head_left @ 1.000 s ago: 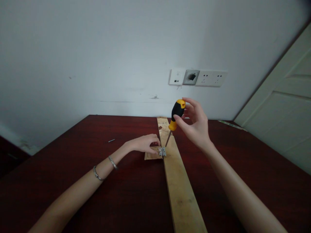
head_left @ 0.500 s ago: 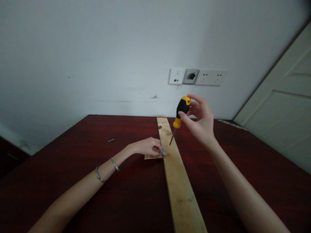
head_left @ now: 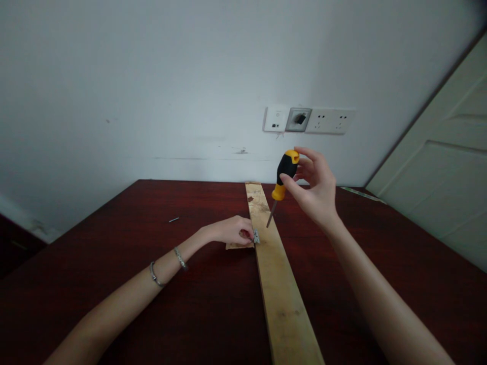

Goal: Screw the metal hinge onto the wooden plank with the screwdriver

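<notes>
My right hand [head_left: 315, 190] grips a yellow and black screwdriver [head_left: 286, 170] by its handle, between thumb and fingers. The screwdriver tilts, its tip pointing down just above a long wooden plank [head_left: 283, 294]. At the plank's left edge lies a small metal hinge [head_left: 256, 236]. My left hand [head_left: 233, 229] is beside the hinge with thumb and forefinger pinched together. Whatever those fingers hold, if anything, is too small to make out. Under this hand, a short piece of wood [head_left: 239, 246] juts out to the left of the plank.
A small metal pin or screw [head_left: 174, 219] lies on the dark red table [head_left: 152, 324], left of my left hand. Behind the table stands a white wall with sockets [head_left: 330, 121]. A pale door [head_left: 445, 167] is at the right, a flat strip [head_left: 363, 194] near it.
Almost nothing differs. My left fingertips have shifted very slightly at the hinge, and the screwdriver in my right hand has moved a touch to the right.
</notes>
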Demonstrator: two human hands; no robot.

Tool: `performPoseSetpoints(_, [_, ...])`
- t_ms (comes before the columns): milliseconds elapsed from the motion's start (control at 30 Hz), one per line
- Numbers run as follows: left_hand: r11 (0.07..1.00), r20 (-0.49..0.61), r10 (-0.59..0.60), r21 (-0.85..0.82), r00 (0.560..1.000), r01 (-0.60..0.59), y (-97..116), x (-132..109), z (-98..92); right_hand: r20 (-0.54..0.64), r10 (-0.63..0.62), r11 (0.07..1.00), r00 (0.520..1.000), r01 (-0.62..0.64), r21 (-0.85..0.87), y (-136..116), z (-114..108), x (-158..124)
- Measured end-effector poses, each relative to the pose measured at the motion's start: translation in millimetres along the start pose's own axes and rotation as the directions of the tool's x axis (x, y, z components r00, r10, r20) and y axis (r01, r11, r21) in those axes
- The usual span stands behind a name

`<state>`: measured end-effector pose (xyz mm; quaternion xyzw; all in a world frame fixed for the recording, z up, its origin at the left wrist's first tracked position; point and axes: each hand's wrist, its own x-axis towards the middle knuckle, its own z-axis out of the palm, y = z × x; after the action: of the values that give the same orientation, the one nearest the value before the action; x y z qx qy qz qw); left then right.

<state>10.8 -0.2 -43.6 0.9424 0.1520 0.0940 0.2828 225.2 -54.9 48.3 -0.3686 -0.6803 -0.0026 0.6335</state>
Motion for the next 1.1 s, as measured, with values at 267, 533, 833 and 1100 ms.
performPoseSetpoints(267, [0.998,-0.001,-0.054,-0.028,0.999,0.054,-2,-1,-1.5,0.026,0.003,1.0,1.0,-0.003,0.0,-1,0,-1])
performPoseSetpoints(533, [0.995,0.005,-0.078,-0.069,0.997,0.078,0,-1,-2.1,0.048,0.021,1.0,0.999,-0.021,0.004,-3,0,-1])
performPoseSetpoints(833, [0.989,0.013,-0.13,-0.066,0.991,0.13,-4,-2,-1.5,0.122,0.077,0.996,0.99,-0.082,0.035,-2,7,-4])
performPoseSetpoints(1100, [0.993,0.005,-0.11,-0.043,0.994,0.11,-4,-2,-1.2,0.257,0.075,0.993,0.963,-0.096,0.071,5,22,-13])
